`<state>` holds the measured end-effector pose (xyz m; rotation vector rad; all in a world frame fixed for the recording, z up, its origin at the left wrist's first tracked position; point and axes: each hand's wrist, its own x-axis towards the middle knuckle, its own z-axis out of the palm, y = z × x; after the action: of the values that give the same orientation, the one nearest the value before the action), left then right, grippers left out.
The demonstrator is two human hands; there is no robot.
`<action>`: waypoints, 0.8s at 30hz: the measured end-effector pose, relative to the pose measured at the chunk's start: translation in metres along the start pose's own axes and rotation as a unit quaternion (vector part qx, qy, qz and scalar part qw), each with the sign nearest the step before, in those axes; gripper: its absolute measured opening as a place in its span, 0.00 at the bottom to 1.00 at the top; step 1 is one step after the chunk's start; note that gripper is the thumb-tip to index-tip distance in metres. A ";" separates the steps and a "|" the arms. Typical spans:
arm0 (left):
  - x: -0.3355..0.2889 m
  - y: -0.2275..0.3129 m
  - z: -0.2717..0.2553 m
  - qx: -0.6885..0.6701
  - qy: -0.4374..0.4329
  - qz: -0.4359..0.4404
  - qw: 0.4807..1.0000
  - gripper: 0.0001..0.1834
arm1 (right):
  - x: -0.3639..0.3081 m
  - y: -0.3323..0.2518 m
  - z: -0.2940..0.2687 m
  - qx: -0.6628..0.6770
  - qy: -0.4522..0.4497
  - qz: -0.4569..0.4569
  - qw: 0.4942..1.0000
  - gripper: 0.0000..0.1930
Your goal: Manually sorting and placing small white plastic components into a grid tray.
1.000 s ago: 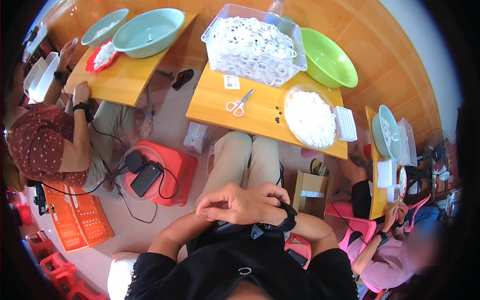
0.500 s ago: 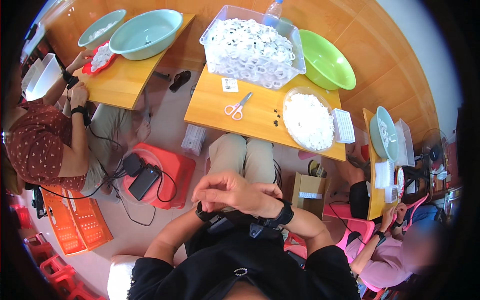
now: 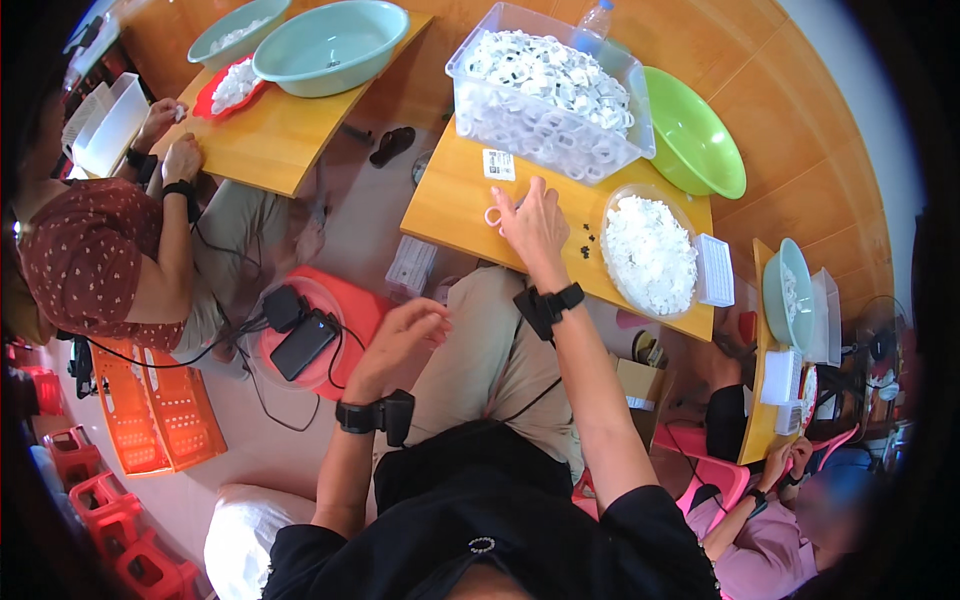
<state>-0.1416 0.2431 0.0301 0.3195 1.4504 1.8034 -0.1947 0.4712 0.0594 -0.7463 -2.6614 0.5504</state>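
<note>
On the table, my right hand (image 3: 537, 225) reaches down over a pair of scissors, covering most of it. One pink handle loop of the scissors (image 3: 492, 216) shows beside my thumb; thumb and fingers are apart, and no grip is visible. My left hand (image 3: 407, 335) hangs in the air above my left knee, fingers loosely bent and apart, with nothing seen in it. Small black pieces (image 3: 587, 240) lie right of my right hand. Beyond them is a round clear dish (image 3: 610, 222) heaped with small white parts. A small white printed label (image 3: 499, 164) lies just past the scissors.
A clear bin (image 3: 560, 150) full of white ring-shaped parts stands at the table's back. Next to it are a green basin (image 3: 700, 140) and a water bottle (image 3: 592, 28). A white tray (image 3: 714, 270) sits at the right edge. Co-workers sit at tables left and right.
My hands were together over my lap and have separated. The right went forward to the scissors on the table; the left shifted a little left and forward. The view has shifted slightly.
</note>
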 end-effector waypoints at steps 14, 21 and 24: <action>-0.014 0.000 -0.004 -0.070 0.126 0.081 0.986 0.13 | -0.020 0.024 -0.002 0.282 -0.118 0.012 0.952 0.12; -0.004 -0.005 0.011 -0.094 0.123 0.080 0.985 0.12 | -0.140 -0.010 -0.009 0.378 -0.153 -0.152 0.900 0.14; -0.012 -0.031 -0.001 -0.192 0.136 0.106 0.966 0.09 | -0.163 -0.010 0.005 0.510 -0.278 -0.045 0.813 0.10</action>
<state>-0.1214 0.2354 0.0043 0.0289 1.2392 2.3267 -0.0688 0.3722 0.0274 -0.1082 -2.2303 2.1720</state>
